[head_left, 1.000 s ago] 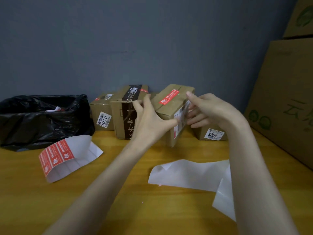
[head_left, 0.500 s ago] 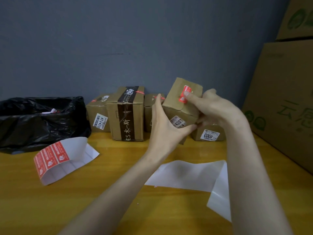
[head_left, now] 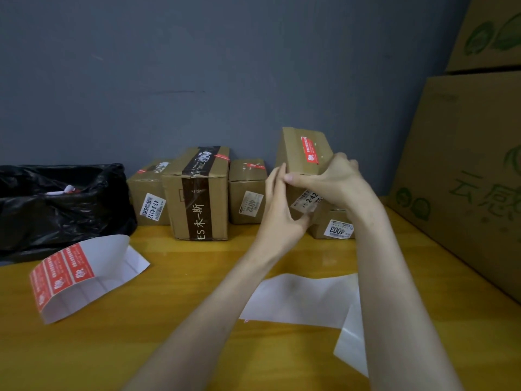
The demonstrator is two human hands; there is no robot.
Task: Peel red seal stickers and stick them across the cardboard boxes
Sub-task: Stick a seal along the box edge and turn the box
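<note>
I hold a small cardboard box (head_left: 296, 153) tilted above the table, over the box labelled 4003 (head_left: 332, 225). A red seal sticker (head_left: 308, 150) lies along its upper face. My left hand (head_left: 282, 213) grips the box from the left and below. My right hand (head_left: 329, 180) grips it from the right, with the thumb pressed on its front edge. A curled sheet with several red seal stickers (head_left: 62, 273) lies at the left of the wooden table (head_left: 174, 292).
Three more boxes stand along the grey wall: one labelled 47-3-4312 (head_left: 146, 198), a larger one with dark tape (head_left: 197, 193), and a small one (head_left: 246, 190). A black bag (head_left: 56, 204) is at the left. Large cartons (head_left: 468, 165) are at the right. White backing sheets (head_left: 304, 300) lie in front.
Both hands have lifted and turned the box more upright and to the right, above the 4003 box. The right thumb has slid from the sticker to the front edge.
</note>
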